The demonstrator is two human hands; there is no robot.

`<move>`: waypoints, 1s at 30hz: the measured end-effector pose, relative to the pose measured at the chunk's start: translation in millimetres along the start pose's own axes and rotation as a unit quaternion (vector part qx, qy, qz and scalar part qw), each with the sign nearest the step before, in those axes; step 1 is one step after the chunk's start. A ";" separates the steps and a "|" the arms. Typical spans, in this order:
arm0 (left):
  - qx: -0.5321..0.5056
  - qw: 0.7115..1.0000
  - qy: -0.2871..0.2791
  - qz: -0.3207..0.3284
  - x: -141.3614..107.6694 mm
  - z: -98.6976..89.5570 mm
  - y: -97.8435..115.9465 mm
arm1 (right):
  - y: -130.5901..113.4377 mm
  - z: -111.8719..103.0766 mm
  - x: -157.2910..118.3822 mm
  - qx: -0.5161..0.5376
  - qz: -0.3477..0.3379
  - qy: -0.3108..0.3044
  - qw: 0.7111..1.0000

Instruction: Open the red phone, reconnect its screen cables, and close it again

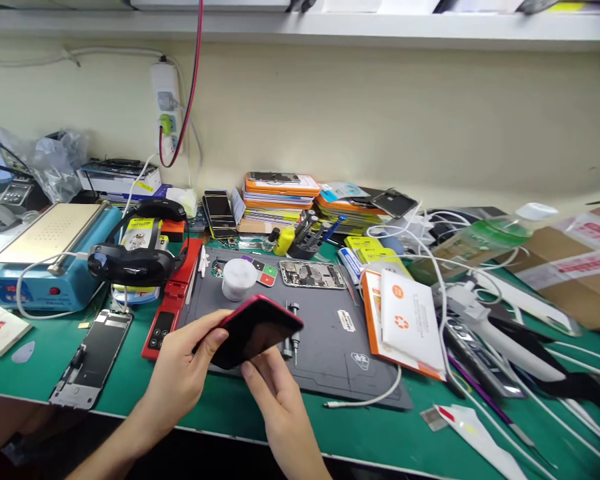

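A phone [257,331] with a red edge and a dark screen is tilted above the front of the grey mat [325,360]. My left hand [185,363] grips its left side, thumb on the screen side. At its lower edge, my right hand [280,407] holds it with the thumb near the rim and the fingers partly hidden behind it. Just behind the phone stands a round white tub [239,279]. Screwdrivers [295,333] lie on the mat, partly covered by the phone. An opened phone frame [313,274] rests farther back on the mat.
Left: a blue heating machine [55,267], a black headset [135,263], a red device [167,313] and a detached screen [93,360]. Right: white packets [413,323], tangled cables, a green-tinted bottle [495,233] and a cardboard box [570,267]. A pen holder [304,248] stands behind.
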State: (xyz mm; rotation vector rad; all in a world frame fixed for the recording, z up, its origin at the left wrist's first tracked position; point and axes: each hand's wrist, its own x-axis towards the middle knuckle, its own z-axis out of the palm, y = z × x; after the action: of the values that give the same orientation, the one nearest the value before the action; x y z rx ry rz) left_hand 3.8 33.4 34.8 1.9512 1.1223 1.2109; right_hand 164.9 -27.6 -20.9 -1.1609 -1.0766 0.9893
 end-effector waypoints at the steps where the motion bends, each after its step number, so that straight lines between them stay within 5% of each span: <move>1: 0.030 0.998 -0.020 0.042 3.5 -6.7 1.8 | -3.7 -7.5 2.5 -0.022 -0.036 0.012 0.999; 4: 0.122 0.978 -0.079 0.150 12.2 -18.5 5.7 | -17.0 -30.2 16.3 -0.134 -0.204 0.105 0.964; 7: 0.193 0.948 -0.122 0.222 16.5 -15.2 6.0 | -25.4 -41.0 30.2 -0.274 -0.297 0.028 0.914; 9: 0.222 0.932 -0.133 0.253 16.6 -9.6 3.0 | -24.7 -39.1 35.4 -0.307 -0.294 -0.028 0.905; 12: 0.251 0.923 -0.111 0.271 12.6 -5.9 -6.8 | -16.9 -30.9 36.9 -0.297 -0.282 -0.029 0.912; 17: 0.253 0.933 -0.057 0.251 0.5 -16.3 -24.8 | -5.7 -27.3 30.8 -0.295 -0.285 -0.019 0.912; 26: 0.212 0.949 -0.044 0.229 -1.2 -10.8 -29.7 | -1.4 -26.5 32.5 -0.304 -0.272 -0.005 0.913; 30: 0.189 0.959 -0.079 0.198 1.3 -18.5 -30.8 | -8.7 -36.9 36.3 -0.307 -0.266 -0.051 0.912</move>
State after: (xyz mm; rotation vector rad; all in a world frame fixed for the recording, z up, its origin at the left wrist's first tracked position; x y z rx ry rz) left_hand -23.5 50.1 18.5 2.6108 0.9591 1.0590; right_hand 208.8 -1.0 -10.4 -1.2052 -1.7495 0.2751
